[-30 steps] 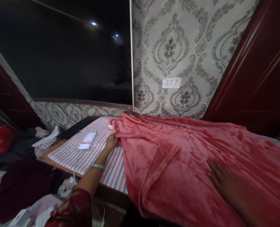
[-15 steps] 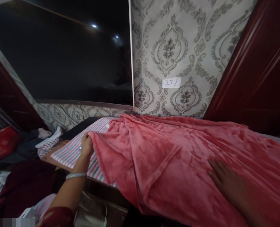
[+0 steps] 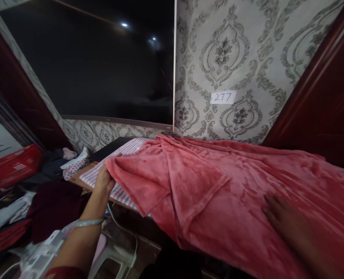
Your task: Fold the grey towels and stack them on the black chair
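A pink fleece robe (image 3: 224, 186) lies spread over a table covered with a pink-and-grey striped cloth (image 3: 125, 149). My left hand (image 3: 104, 179) is closed on the robe's left edge, held out past the table's left side; a silver bangle (image 3: 88, 222) sits on that wrist. My right hand (image 3: 285, 223) rests flat on the robe at the lower right, fingers stretched out and pressing the fabric down.
A big dark screen (image 3: 96, 62) hangs on the patterned wall, beside a paper label reading 277 (image 3: 222, 97). Piled clothes (image 3: 44, 193) and a red basket (image 3: 13, 168) lie to the left. A white plastic stool (image 3: 114, 252) stands below the table. Dark red wooden panels (image 3: 323, 93) flank the right.
My left hand took hold of the robe's left edge and drew it leftward, over the striped cloth. The right hand stayed flat on the robe. The view shifted slightly left.
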### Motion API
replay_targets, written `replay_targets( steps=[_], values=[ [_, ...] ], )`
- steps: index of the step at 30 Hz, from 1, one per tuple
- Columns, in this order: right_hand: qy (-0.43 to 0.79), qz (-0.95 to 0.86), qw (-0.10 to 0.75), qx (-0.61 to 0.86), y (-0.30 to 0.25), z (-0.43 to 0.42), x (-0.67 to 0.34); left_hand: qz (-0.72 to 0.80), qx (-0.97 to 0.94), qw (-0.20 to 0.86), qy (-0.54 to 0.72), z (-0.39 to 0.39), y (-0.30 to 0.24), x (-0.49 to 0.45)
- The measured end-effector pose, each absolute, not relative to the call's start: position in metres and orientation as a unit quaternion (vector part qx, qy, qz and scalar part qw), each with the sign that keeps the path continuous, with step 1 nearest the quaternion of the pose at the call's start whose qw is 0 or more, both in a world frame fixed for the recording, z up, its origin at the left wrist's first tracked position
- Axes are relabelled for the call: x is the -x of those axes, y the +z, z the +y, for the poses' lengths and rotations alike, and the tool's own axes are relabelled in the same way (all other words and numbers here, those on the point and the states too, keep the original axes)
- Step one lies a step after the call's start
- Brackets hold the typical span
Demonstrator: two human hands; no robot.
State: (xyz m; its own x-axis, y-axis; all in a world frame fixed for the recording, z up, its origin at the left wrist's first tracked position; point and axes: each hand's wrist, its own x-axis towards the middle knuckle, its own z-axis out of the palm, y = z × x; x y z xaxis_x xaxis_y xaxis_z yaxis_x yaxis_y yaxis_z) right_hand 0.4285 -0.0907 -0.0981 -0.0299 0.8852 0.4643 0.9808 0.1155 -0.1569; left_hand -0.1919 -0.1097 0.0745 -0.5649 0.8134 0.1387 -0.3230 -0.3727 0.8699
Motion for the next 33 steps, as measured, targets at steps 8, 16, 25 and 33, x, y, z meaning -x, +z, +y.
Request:
replay_targets(
  steps=[8, 16, 25, 33],
  values=[
    [0.162, -0.865, 0.337, 0.334, -0.017, -0.121, -0.189, 0.415, -0.348, 0.407, 0.736, -0.077, 0.097, 0.18],
    [0.251, -0.877, 0.208, 0.353, 0.011, -0.108, -0.072, 0.448, -0.413, 0.39, 0.69, -0.071, 0.105, 0.191],
    [0.418, -0.854, 0.231, 0.209, 0.03, -0.189, -0.007, 0.494, -0.49, 0.434, 0.572, -0.076, 0.105, 0.224],
    [0.299, -0.94, 0.024, 0.163, -0.013, -0.207, 0.022, 0.536, -0.607, 0.402, 0.427, -0.076, 0.072, 0.248]
  ],
)
